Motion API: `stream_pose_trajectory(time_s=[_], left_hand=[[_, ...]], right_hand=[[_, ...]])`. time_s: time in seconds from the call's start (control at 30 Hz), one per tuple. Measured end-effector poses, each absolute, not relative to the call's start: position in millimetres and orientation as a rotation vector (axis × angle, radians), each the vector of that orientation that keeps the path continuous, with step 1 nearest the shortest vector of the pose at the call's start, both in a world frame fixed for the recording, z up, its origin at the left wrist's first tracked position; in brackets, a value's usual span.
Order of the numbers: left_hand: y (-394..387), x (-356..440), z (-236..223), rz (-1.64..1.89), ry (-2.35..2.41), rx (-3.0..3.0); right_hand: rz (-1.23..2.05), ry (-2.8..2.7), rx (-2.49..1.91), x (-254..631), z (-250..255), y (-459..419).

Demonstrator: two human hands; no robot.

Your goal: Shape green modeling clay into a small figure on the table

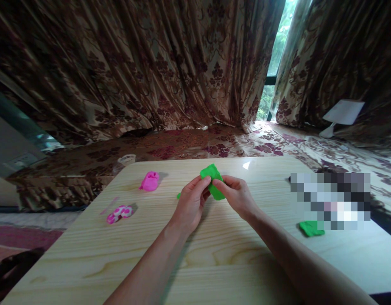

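Between my two hands is a flat, bright green piece of modelling clay (217, 191), held up above the table. My left hand (193, 197) pinches it from the left, thumb on top. From the right, my right hand (235, 192) grips its edge with thumb and fingers. The fingers underneath are mostly hidden. Just left of my left hand, a small green bit (178, 196) shows on the table. A pink clay piece shaped like a small shoe (150, 182) sits farther left. Nearer me lie pink-and-white rounded pieces (119, 213).
The pale wood-grain table (214, 254) spans the front. A second green clay piece (311, 228) lies at its right, beside a pixelated area. A thin pink stick (109, 205) and a clear cup (127, 159) are at left. Behind stand a white lamp (343, 112) and patterned curtains (170, 63).
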State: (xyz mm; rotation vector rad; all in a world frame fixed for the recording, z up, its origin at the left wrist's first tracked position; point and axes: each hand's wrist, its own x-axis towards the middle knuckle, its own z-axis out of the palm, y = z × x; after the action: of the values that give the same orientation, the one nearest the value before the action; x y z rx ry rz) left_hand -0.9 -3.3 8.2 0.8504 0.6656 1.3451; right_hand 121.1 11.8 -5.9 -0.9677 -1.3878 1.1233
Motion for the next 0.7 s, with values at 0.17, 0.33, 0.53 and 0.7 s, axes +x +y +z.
stream_pose_trajectory(time_s=[0.17, 0.33, 0.53, 0.7], left_hand=[[-2.9, -1.0, 6.2, 1.351, 0.683, 0.847], [-2.5, -1.3, 5.0, 1.321, 0.656, 0.848], [-0.8, -3.2, 2.5, 1.326, 0.695, 0.794], [1.2, -3.4, 1.2, 1.320, 0.681, 0.763]], right_hand=[[1.121, -1.398, -0.947, 121.1, -4.8, 10.9], [1.125, -1.386, -0.945, 121.0, -4.8, 11.1], [1.203, -1.379, -0.884, 122.3, -3.3, 12.2], [1.198, -1.366, -0.907, 121.7, -6.8, 13.4]])
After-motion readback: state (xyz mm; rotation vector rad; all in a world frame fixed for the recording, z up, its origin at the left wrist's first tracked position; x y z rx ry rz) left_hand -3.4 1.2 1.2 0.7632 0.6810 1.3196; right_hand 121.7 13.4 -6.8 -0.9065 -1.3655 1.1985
